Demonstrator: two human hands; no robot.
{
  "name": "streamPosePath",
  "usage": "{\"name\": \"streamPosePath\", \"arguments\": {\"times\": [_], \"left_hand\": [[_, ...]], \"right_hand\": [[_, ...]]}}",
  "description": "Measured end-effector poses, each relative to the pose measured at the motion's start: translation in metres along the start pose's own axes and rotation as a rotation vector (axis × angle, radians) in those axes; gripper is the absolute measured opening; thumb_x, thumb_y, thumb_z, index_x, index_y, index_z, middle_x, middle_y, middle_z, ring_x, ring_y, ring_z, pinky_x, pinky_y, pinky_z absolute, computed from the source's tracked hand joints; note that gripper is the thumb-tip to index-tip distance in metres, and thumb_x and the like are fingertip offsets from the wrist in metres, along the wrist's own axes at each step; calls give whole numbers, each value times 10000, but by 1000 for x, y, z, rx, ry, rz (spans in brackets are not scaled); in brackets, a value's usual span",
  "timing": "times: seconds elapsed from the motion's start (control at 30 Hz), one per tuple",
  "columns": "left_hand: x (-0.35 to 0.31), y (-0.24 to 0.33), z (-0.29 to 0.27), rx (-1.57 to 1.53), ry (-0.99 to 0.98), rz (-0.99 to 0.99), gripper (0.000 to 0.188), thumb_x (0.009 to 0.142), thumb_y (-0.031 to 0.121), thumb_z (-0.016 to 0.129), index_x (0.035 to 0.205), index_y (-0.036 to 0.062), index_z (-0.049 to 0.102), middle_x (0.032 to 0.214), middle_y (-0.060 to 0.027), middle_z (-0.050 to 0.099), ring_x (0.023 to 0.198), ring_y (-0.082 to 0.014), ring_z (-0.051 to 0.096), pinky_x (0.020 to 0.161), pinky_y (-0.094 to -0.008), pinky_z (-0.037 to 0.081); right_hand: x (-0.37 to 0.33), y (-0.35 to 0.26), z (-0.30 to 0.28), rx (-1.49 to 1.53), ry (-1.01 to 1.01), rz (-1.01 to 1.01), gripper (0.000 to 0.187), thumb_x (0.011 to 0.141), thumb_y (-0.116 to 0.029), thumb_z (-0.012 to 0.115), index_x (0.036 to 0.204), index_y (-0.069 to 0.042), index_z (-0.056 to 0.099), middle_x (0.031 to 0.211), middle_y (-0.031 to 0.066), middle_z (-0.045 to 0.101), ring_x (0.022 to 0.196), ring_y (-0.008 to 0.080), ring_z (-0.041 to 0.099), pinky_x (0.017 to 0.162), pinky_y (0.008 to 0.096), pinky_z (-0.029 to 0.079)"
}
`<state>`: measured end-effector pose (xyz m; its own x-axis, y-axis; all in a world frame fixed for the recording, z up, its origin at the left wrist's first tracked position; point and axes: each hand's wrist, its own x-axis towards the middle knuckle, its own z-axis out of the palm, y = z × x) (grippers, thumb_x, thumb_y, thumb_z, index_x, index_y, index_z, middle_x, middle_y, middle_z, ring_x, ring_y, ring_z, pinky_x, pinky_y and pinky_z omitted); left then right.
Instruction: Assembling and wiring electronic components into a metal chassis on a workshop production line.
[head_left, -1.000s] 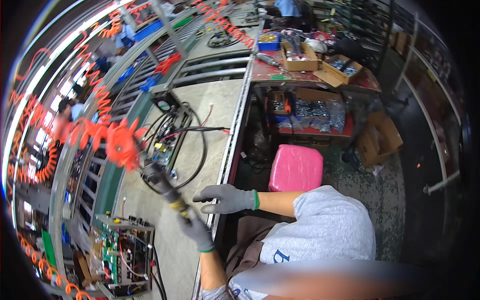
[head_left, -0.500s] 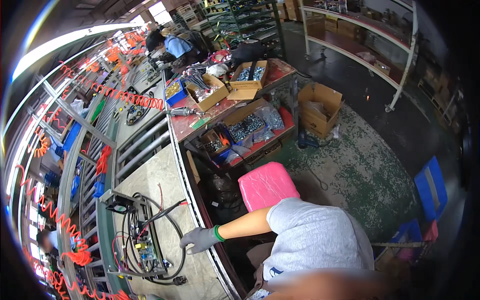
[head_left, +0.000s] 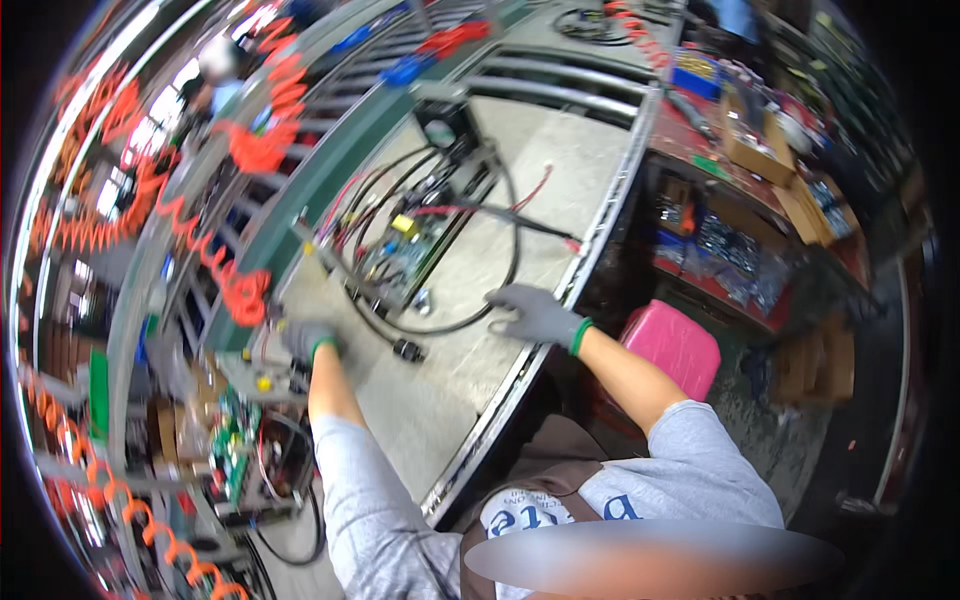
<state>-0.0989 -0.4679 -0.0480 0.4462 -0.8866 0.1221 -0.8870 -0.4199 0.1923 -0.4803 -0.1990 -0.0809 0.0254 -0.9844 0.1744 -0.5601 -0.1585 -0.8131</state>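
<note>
Circuit unit: an open assembly with a green board [head_left: 405,250] and a metal frame lies on the surface [head_left: 440,400], toward its far left part. Its long axis runs from near left to far right, roughly parallel to the green rail [head_left: 300,215].
Black cable: a thick black cable [head_left: 505,270] loops out from the unit to the right and curves back near; its plug end [head_left: 407,350] rests on the surface just near of the unit.
Right hand: the gloved right hand [head_left: 535,312] rests at the near right part of the cable loop, touching or just over it; I cannot tell which. Fingers spread apart, palm down, clamped on nothing visible.
Left hand: the gloved left hand [head_left: 305,338] is at the unit's near left corner, beside the plug end. The view is blurred there; whether the fingers are closed on anything cannot be told.
Key relation: the unit lies far and between the two hands, to the left of the right hand's fingers; the left hand is the nearer one to the frame, the right hand nearer to the cable loop.
Red wire: a thin red wire [head_left: 535,190] lies on the surface, far right of the unit.
Surroundings: orange coiled hoses [head_left: 235,290] hang at left; a second board assembly [head_left: 235,450] sits near left; a pink stool [head_left: 672,345] stands right of the surface; shelves with boxes of parts [head_left: 740,250] are farther right.
</note>
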Motion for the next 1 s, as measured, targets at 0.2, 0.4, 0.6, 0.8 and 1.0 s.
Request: {"name": "streamPosePath", "arguments": {"times": [0.2,0.4,0.6,0.8,1.0], "left_hand": [[5,50,-34,-830,-13,319,576,1003,493,454,1276,20,639,1145,-193,683,1003,-314,630,890,-425,480],[54,85,39,-1719,-647,-85,579,996,611,425,1167,94,623,919,-95,679,703,-240,647,637,-390,556],[-58,64,41,-1710,-541,-195,463,1051,435,350,1109,67,625,895,-92,666,782,-225,666,712,-412,561],[-278,40,-34,-936,-343,361,280,1047,179,371,1046,10,595,1027,-119,606,942,-224,583,848,-390,476],[-368,233,-9,-1303,-442,118,354,1013,172,404,1267,-15,565,1221,-256,602,1176,-398,570,1024,-447,433]], "right_hand": [[12,-26,-8,162,-44,226,523,926,-358,684,1352,-73,577,1185,130,690,1066,244,680,935,350,540],[96,-27,-3,748,193,560,578,967,-388,632,1430,-76,484,1169,46,613,897,155,623,751,322,522],[199,-20,22,759,304,662,505,955,-450,606,1147,16,645,1062,59,640,899,160,582,793,342,481],[237,-9,-17,712,-161,672,429,965,-406,596,1137,-26,693,1040,66,684,998,178,631,872,348,506],[321,-12,-161,859,-789,362,621,1007,-437,505,1451,-5,465,1438,173,541,1252,316,569,1084,450,419]]}}
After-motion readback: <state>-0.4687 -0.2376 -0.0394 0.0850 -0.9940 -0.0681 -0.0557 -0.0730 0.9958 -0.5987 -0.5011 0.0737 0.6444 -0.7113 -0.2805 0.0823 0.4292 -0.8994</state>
